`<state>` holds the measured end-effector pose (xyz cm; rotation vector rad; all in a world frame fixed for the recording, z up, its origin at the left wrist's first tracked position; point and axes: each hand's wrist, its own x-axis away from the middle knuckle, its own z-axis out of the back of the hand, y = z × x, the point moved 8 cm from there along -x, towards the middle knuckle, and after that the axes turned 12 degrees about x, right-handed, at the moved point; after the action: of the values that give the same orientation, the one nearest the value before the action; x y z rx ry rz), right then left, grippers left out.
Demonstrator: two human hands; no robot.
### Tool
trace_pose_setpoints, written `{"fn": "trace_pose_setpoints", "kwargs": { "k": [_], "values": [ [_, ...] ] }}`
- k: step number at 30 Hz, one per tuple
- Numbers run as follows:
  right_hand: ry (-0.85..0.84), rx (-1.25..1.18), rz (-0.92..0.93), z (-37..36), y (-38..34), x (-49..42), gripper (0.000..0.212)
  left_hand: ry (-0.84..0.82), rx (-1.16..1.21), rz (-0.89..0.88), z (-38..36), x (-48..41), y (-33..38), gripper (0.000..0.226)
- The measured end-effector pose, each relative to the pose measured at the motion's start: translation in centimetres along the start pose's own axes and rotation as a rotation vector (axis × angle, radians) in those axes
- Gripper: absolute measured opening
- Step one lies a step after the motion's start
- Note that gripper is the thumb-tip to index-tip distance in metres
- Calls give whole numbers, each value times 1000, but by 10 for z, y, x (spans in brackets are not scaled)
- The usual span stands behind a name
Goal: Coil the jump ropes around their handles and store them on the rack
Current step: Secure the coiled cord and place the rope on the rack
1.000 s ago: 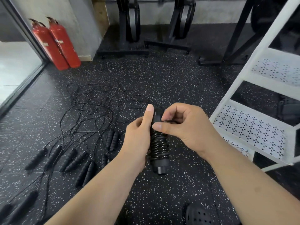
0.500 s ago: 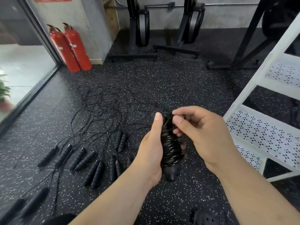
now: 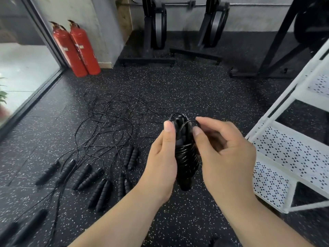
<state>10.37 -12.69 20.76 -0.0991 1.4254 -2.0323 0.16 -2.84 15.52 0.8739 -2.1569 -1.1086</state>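
Gripping coiled handles (image 3: 186, 157), left hand (image 3: 161, 163) wraps behind, largely unseen; right hand (image 3: 226, 154) fingers (image 3: 203, 120) pinch rope loop (image 3: 187, 122).

Coiled rope (image 3: 186, 156) in left hand (image 3: 160, 163)

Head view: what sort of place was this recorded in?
Most likely a gym: a speckled rubber floor, black exercise machines standing along the back wall, and several jump ropes spread loose across the floor.

One wide-angle head camera faces forward and down over the speckled floor (image 3: 187, 90). The left hand (image 3: 160, 163) and right hand (image 3: 226, 154) sit close beneath it
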Motion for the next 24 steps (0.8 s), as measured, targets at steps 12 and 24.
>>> {"fn": "trace_pose_setpoints", "kwargs": {
  "k": [12,24],
  "values": [
    [2,-241,-28,-10,-6,14,22,-29,-296,-356,0,-1,15,48],
    [-71,-618,-413,-25,10,25,15,-64,-473,-413,-3,3,21,34]
  ]
}}
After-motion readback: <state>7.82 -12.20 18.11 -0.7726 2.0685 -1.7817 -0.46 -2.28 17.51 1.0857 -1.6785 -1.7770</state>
